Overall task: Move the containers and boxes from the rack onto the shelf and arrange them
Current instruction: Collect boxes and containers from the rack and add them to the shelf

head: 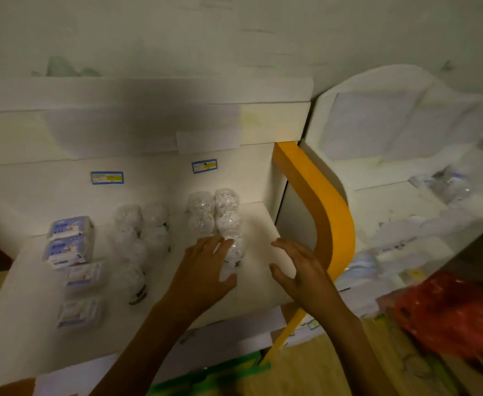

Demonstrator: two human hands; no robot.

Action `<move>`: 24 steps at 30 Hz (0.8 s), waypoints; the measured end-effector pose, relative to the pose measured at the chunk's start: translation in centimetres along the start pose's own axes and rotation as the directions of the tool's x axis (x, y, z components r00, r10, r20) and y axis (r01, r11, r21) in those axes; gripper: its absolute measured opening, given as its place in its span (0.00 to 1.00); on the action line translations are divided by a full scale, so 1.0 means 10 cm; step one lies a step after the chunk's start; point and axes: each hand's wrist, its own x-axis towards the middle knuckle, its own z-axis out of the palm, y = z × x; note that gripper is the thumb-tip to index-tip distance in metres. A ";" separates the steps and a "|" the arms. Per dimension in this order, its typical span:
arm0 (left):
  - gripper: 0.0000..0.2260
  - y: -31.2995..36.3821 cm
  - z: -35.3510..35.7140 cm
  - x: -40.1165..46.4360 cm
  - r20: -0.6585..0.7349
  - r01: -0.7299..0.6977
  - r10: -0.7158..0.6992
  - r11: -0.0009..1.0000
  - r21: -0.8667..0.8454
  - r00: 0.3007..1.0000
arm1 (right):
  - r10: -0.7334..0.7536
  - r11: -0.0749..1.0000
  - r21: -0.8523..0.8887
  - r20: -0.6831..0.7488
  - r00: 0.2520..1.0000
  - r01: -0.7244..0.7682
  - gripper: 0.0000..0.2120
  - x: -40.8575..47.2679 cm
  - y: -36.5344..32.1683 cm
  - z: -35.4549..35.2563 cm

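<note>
Clear container (pixel 232 252) under left hand (pixel 206 270)

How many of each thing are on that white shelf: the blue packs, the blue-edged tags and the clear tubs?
Blue packs: 4
Blue-edged tags: 2
Clear tubs: about 10; they are blurred, and the left hand hides part of the right group
Total: about 16
</note>
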 end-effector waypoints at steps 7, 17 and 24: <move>0.25 0.65 0.28 0.01 0.104 -0.216 0.221 0.975 -0.061 0.970 | 0.113 0.984 -0.122 -0.127 0.985 -0.129 0.20 -0.77 0.24 -0.45; 0.25 2.00 0.81 0.37 0.146 -0.364 0.386 0.918 -0.157 0.911 | 0.308 0.923 -0.181 -0.186 0.933 -0.341 0.21 -1.32 1.20 -1.26; 0.24 3.02 1.33 0.90 0.166 -0.352 0.384 0.917 -0.189 0.908 | 0.359 0.906 -0.162 -0.194 0.913 -0.391 0.20 -1.56 2.18 -2.14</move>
